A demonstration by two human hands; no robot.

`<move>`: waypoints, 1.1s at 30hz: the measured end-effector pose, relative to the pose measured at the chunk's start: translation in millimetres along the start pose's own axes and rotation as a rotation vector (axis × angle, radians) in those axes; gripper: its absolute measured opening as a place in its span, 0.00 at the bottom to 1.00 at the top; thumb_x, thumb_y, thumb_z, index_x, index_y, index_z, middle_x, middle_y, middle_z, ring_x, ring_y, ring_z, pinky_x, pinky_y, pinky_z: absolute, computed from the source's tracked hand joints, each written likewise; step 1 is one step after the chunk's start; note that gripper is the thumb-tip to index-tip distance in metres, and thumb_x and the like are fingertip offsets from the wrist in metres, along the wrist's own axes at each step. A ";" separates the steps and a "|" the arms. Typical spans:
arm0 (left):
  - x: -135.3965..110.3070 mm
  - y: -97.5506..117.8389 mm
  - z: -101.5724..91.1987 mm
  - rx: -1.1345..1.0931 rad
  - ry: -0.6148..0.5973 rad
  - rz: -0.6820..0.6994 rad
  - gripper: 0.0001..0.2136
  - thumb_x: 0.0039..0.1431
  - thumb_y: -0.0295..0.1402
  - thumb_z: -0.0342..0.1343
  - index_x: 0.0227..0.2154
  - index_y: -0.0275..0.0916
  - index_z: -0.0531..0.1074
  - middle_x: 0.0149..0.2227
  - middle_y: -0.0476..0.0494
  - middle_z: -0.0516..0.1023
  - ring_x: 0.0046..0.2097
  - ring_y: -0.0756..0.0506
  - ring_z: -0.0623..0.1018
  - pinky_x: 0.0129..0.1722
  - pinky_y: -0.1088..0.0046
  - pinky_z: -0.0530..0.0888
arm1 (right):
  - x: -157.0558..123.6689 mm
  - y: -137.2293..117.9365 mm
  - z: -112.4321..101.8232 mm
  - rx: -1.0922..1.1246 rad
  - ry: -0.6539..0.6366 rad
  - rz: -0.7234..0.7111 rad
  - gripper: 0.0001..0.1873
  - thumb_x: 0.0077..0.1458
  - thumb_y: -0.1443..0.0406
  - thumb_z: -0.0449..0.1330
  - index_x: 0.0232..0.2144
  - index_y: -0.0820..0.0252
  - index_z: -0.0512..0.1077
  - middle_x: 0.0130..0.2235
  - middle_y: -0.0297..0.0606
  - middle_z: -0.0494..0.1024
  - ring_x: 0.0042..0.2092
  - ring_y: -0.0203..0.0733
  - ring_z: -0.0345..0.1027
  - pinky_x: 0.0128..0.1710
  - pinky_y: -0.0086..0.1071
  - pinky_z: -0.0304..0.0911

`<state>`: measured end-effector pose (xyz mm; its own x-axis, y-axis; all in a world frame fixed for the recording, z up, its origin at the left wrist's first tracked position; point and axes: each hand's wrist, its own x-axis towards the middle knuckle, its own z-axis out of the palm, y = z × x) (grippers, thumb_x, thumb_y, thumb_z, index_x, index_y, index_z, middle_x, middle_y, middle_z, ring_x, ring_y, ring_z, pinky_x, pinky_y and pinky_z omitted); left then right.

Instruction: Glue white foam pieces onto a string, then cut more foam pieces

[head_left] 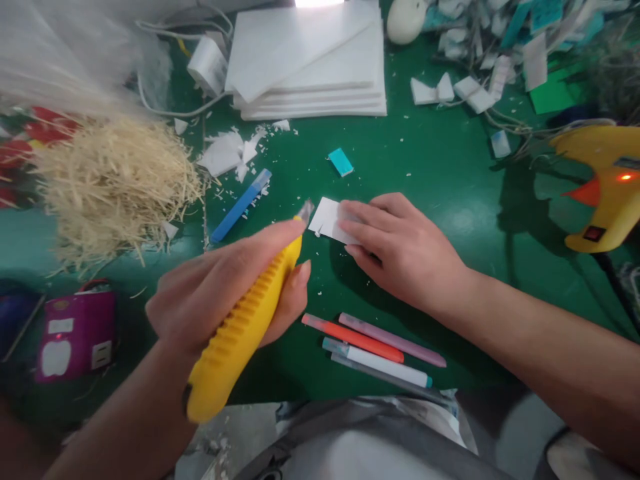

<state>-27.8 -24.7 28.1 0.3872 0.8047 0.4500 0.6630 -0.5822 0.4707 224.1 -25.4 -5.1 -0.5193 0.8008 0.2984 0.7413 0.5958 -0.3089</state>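
Note:
My left hand (220, 287) is closed around a yellow utility knife (240, 327), with the index finger stretched along the handle. The blade tip points away from me, close to the left edge of a small white foam board piece (327, 217). On that piece lie the fingers of my right hand (400, 247), holding it against the table, and they hide its right part. A small turquoise block (341, 162) rests just beyond the white piece. A blue marker (241, 205) lies beyond my left hand, among white crumbs.
White foam sheets (310, 60) are stacked at the back. Straw (120, 187) and a purple box (77, 337) are on the left. Several markers (370, 340) lie near the front edge. At the right stands a yellow glue gun (607, 187), its light on; scraps (475, 93) lie behind.

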 end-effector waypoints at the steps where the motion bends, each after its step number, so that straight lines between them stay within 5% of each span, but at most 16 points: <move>1: 2.9 -2.7 2.4 0.053 0.058 0.078 0.19 0.64 0.34 0.66 0.58 0.51 0.78 0.49 0.56 0.88 0.36 0.47 0.88 0.42 0.74 0.86 | -0.5 1.8 -0.6 0.039 0.020 0.018 0.18 0.68 0.68 0.57 0.56 0.64 0.79 0.60 0.52 0.82 0.54 0.55 0.73 0.52 0.52 0.74; 4: 13.4 -8.8 12.3 0.162 0.222 0.235 0.18 0.62 0.29 0.69 0.54 0.46 0.79 0.49 0.53 0.88 0.39 0.47 0.89 0.40 0.78 0.85 | -1.0 6.2 -4.0 0.163 0.090 0.088 0.23 0.64 0.66 0.61 0.60 0.62 0.77 0.60 0.52 0.82 0.55 0.56 0.75 0.54 0.55 0.74; 6: 17.1 -10.0 17.7 0.118 0.187 0.167 0.14 0.63 0.28 0.68 0.51 0.43 0.79 0.44 0.53 0.88 0.37 0.48 0.89 0.40 0.80 0.85 | 0.1 6.9 -8.3 0.283 0.120 0.164 0.23 0.61 0.64 0.63 0.58 0.60 0.79 0.57 0.50 0.84 0.53 0.55 0.77 0.52 0.53 0.75; 8: 16.3 -9.3 20.3 0.038 0.108 0.050 0.17 0.65 0.30 0.67 0.55 0.44 0.76 0.51 0.49 0.86 0.42 0.46 0.89 0.46 0.77 0.86 | 2.0 5.6 -14.3 0.449 0.116 0.269 0.21 0.60 0.63 0.63 0.55 0.58 0.81 0.55 0.47 0.85 0.50 0.52 0.79 0.48 0.48 0.76; 12: 10.8 -6.4 22.0 -0.102 0.087 0.000 0.25 0.65 0.31 0.68 0.62 0.47 0.69 0.61 0.44 0.79 0.51 0.42 0.88 0.55 0.69 0.86 | 7.4 -0.4 -27.1 0.839 0.019 0.468 0.17 0.61 0.62 0.62 0.49 0.57 0.84 0.50 0.42 0.87 0.44 0.45 0.81 0.43 0.40 0.77; 18: 19.3 -1.7 29.3 -0.219 0.280 0.105 0.22 0.65 0.27 0.64 0.61 0.44 0.70 0.58 0.51 0.79 0.46 0.46 0.88 0.44 0.74 0.88 | 13.1 -2.9 -30.6 1.177 -0.139 0.594 0.14 0.59 0.62 0.63 0.43 0.56 0.86 0.42 0.38 0.89 0.41 0.45 0.82 0.41 0.37 0.75; 26: 15.1 -0.8 26.7 -0.397 0.185 -0.112 0.19 0.65 0.29 0.65 0.57 0.48 0.72 0.39 0.53 0.84 0.36 0.50 0.86 0.40 0.78 0.87 | 15.3 -4.7 -30.6 1.376 -0.237 0.637 0.11 0.59 0.62 0.66 0.41 0.56 0.87 0.44 0.38 0.89 0.43 0.44 0.82 0.43 0.36 0.75; 29: 13.7 0.6 28.5 -0.492 0.173 -0.167 0.20 0.65 0.30 0.67 0.56 0.50 0.73 0.39 0.53 0.84 0.37 0.50 0.86 0.41 0.78 0.87 | 15.9 -7.5 -28.6 1.386 -0.242 0.626 0.13 0.52 0.60 0.73 0.41 0.56 0.87 0.42 0.37 0.89 0.41 0.42 0.80 0.43 0.34 0.75; 33: 13.4 4.0 33.2 -0.608 0.161 -0.204 0.21 0.63 0.30 0.69 0.56 0.50 0.74 0.38 0.53 0.84 0.35 0.50 0.85 0.39 0.75 0.87 | 15.2 -9.3 -25.4 1.237 -0.172 0.677 0.11 0.54 0.59 0.71 0.38 0.59 0.87 0.36 0.36 0.87 0.34 0.37 0.74 0.35 0.30 0.69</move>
<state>1.3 -12.4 10.8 0.1603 0.9059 0.3919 0.2149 -0.4195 0.8819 220.2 -20.3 25.2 -0.3306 0.8920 -0.3081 0.0663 -0.3037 -0.9504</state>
